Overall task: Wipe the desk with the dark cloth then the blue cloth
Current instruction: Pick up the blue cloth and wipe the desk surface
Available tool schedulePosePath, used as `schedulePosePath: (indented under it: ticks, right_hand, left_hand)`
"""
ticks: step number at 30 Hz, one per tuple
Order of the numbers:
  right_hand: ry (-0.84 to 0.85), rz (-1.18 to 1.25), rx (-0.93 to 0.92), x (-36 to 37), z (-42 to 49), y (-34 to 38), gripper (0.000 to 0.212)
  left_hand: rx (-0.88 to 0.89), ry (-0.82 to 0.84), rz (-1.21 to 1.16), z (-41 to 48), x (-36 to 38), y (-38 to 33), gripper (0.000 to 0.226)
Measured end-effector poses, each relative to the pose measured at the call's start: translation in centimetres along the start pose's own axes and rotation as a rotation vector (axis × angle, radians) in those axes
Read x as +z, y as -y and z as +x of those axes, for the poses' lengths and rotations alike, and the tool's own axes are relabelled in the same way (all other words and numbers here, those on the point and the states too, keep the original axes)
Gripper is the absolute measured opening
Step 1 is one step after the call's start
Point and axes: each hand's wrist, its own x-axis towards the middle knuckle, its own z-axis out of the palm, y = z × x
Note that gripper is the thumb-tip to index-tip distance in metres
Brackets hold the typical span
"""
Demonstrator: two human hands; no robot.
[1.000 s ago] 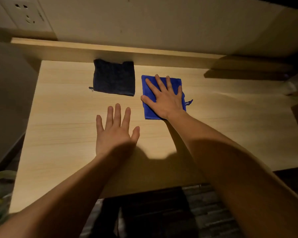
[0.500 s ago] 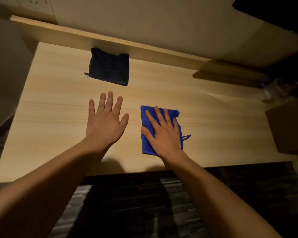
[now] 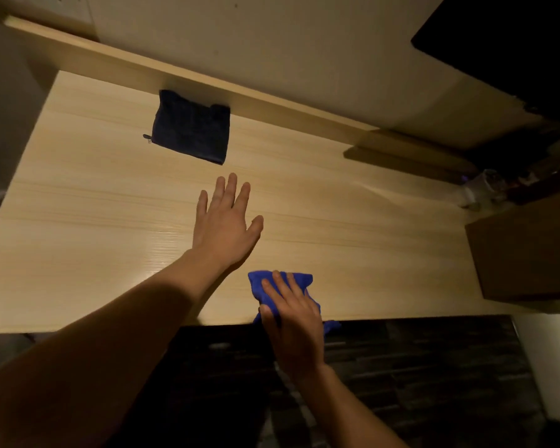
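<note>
The light wooden desk (image 3: 94,221) fills the view. A folded dark cloth (image 3: 191,127) lies flat at the back, against the raised rear ledge. My right hand (image 3: 293,321) presses on the blue cloth (image 3: 262,284) at the desk's front edge, and part of the cloth hangs over that edge. The hand covers most of the cloth. My left hand (image 3: 225,223) rests flat on the desk's middle with fingers spread and nothing in it, between the two cloths.
A brown box (image 3: 524,253) stands at the desk's right end. Behind it sit a clear container (image 3: 480,189) and dark clutter. A wall with a socket plate (image 3: 75,4) rises behind the ledge. Dark floor (image 3: 401,383) lies below the front edge.
My right hand has dragged the blue cloth from beside the dark cloth toward me, down to the front edge. My left hand has stayed flat on the desk. The dark cloth has not moved.
</note>
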Motion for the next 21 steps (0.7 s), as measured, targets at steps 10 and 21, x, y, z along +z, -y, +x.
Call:
schedulePosePath:
  ticks: [10,21]
  right_hand:
    - [-0.124,0.305,0.026,-7.5,7.4,-6.8,0.049]
    - [0.001,-0.146,-0.092,-7.0,32.4,-10.3,0.059]
  left_hand:
    - [-0.119,-0.024,0.186,0.7,3.6,-2.4,0.074]
    - [-0.167,-0.045,0.258,0.9,3.6,-3.3,0.073]
